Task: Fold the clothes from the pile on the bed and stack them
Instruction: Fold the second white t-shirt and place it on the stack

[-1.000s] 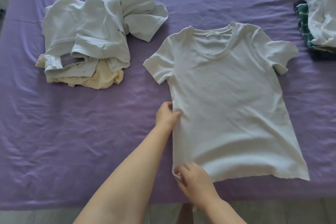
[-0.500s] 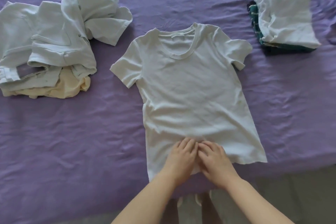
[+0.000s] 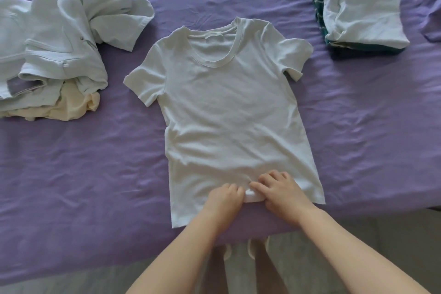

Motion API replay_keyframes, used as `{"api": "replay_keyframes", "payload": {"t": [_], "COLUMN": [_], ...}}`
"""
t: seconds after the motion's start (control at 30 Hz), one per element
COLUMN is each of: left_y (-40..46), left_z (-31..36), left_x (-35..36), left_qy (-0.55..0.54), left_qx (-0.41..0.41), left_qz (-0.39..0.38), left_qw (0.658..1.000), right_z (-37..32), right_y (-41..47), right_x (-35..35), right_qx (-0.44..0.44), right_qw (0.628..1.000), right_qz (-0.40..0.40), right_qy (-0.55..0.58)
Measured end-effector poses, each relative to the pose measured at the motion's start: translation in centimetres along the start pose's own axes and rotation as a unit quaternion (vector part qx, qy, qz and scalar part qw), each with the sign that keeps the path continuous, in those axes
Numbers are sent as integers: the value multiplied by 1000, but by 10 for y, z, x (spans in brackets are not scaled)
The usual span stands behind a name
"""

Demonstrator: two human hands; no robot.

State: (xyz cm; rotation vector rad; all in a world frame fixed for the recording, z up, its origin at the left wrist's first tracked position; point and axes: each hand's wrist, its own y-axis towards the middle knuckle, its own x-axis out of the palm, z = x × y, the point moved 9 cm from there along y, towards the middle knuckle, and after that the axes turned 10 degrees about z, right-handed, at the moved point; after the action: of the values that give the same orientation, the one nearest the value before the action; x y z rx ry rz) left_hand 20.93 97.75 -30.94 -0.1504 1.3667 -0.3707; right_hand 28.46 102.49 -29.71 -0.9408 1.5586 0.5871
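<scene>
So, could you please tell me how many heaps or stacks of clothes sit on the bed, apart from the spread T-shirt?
2: an unfolded pile at far left, and a folded stack at far right. The garments within each overlap, so I cannot count them.

A bed point(image 3: 71, 174) fills most of the view, covered by a creased purple sheet point(image 3: 370, 126). Below its near edge runs a strip of pale grey floor point(image 3: 381, 234). Soft, even light, faint shadows.
</scene>
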Motion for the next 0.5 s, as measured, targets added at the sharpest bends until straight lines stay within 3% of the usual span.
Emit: {"api": "replay_keyframes", "payload": {"t": [0.13, 0.3, 0.5], "left_y": [-3, -3, -2], "left_z": [-11, -18, -14], "left_x": [19, 20, 29], "left_qy": [-54, -109, -47], "left_qx": [-62, -148, -200], "left_qz": [-55, -89, -106], "left_qw": [995, 979, 973], "right_z": [7, 24, 30], "right_y": [-10, -8, -2], "right_x": [24, 24, 28], "right_qx": [19, 88, 114], "right_qw": [992, 979, 964], "right_qz": [-112, -104, -114], "right_qy": [56, 151, 212]}}
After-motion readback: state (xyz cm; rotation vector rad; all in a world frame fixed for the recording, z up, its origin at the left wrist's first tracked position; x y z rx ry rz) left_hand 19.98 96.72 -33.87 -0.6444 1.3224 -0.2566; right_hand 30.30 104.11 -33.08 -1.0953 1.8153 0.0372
